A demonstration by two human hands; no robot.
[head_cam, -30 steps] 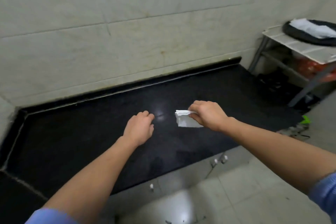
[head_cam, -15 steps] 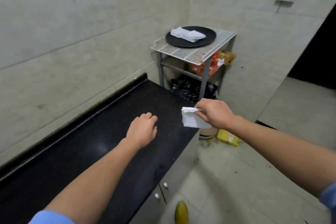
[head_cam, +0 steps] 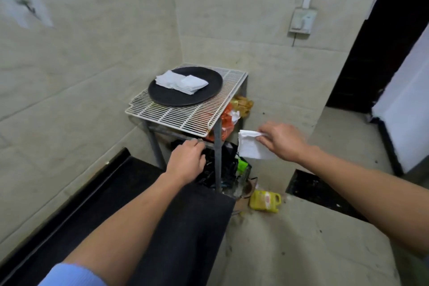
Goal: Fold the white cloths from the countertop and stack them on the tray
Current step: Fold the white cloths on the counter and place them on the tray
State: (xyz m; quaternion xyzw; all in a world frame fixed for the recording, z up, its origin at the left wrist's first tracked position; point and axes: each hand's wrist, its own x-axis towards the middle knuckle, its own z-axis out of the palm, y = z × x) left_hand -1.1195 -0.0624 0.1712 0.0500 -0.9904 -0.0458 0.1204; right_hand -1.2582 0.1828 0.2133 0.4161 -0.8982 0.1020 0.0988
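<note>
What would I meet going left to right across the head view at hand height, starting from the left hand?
Left hand → rack leg → folded cloth → right hand, whose fingers pinch that cloth.

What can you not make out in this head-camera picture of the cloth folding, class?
- How many cloths are in the folded stack on the tray: layers too small.
- Right hand fingertips: hidden behind its folded cloth.
- Lower shelf contents: blocked by the wire rack.
</note>
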